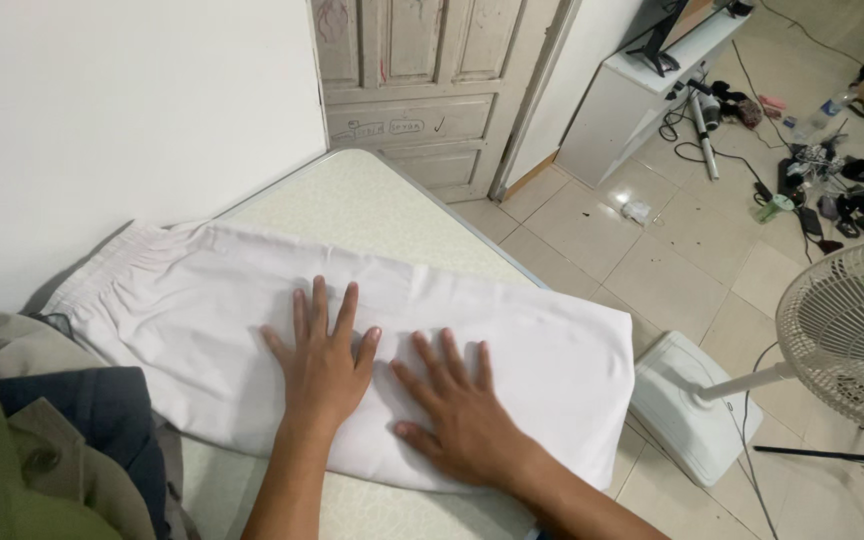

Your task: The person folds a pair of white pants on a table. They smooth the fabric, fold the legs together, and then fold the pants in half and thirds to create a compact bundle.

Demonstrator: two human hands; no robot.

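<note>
White folded trousers lie flat under both our hands on the table, their long axis running slantwise from the elastic waistband near the wall on the far left to the hem end that reaches the table's right edge, just above the fan base on the floor. Nearest to us, at the table's near left corner, we see a heap of clothes in olive, tan and navy, touching or just overlapping the garment's left part. Our left hand rests palm down with the fingers spread and straight, pointing away from us toward the garment's far edge; it sits close to the middle of the cloth. Our right hand lies just beside it, also flat and splayed, nearer the near edge of the cloth and nearer the hem end. Neither hand pinches anything; both simply press on the fabric. So the hem end lies to the right of both palms and the waistband well off to the left, with the left hand the closer one to it. Beyond the table stand a white pedestal fan, a worn panelled door, and a low white cabinet with cables and clutter on the tiled floor.
</note>
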